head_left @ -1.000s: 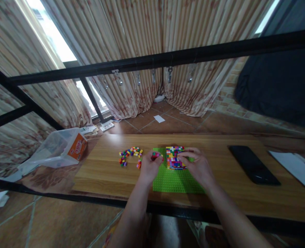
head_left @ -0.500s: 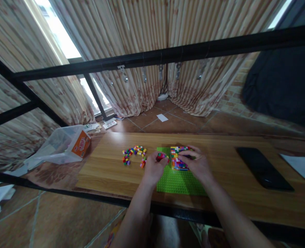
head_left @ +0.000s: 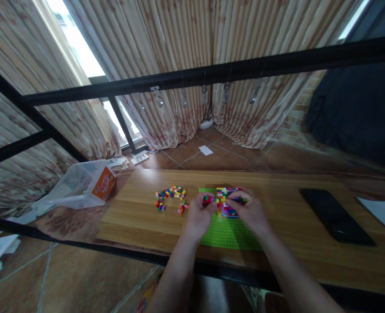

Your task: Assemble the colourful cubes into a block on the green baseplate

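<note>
A green baseplate (head_left: 226, 234) lies on the wooden table with a block of many-coloured toy bricks (head_left: 226, 211) built on it. My left hand (head_left: 199, 216) is closed on a few joined toy bricks (head_left: 208, 199), red and other colours, at the left side of the block. My right hand (head_left: 249, 212) reaches over the block's right part, thumb and fingertips pinched near a yellow brick (head_left: 221, 200). The fingers partly hide what they grip. Loose toy bricks (head_left: 171, 192) lie in a curved heap left of the plate.
On the wooden table (head_left: 133, 217), a black phone-like slab (head_left: 337, 216) lies at the right beside white paper (head_left: 383, 213). A clear plastic bin (head_left: 81, 184) with an orange label stands at the left. A black metal rail (head_left: 192, 79) with hanging clips crosses beyond the table.
My left hand has moved right with its bricks, closer to the right hand's fingertips. The right hand stays over the block. The whole view has shifted slightly.
</note>
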